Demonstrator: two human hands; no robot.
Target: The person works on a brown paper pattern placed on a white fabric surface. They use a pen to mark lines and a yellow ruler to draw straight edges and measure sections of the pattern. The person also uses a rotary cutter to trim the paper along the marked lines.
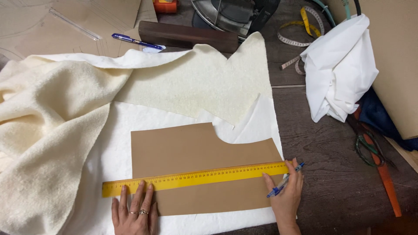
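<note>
Left hand [134, 213] is down flat, fingers spread, pinning the near end of the long yellow ruler [196, 176] against the brown paper pattern piece [196, 167]. Nothing is gripped there, only pressed. Right hand [287, 193] sits at the far end of the ruler, fingers curled around a blue ballpoint pen [285, 182], tip angled toward the ruler's edge.

The ruler lies slanted across the pattern, which rests on white fabric [117, 143] spread over the dark wooden table [331, 143], with thick cream fleece [48, 130] bunched on the left.

The risk, as I judge it: the ruler is held firmly at one end only, so pen pressure at the other could pivot it and skew the line. The pattern itself looks unweighted on soft cloth, so it could slide under the ruler. And the pen tip may snag or bleed if it runs off the paper onto the fabric.
</note>
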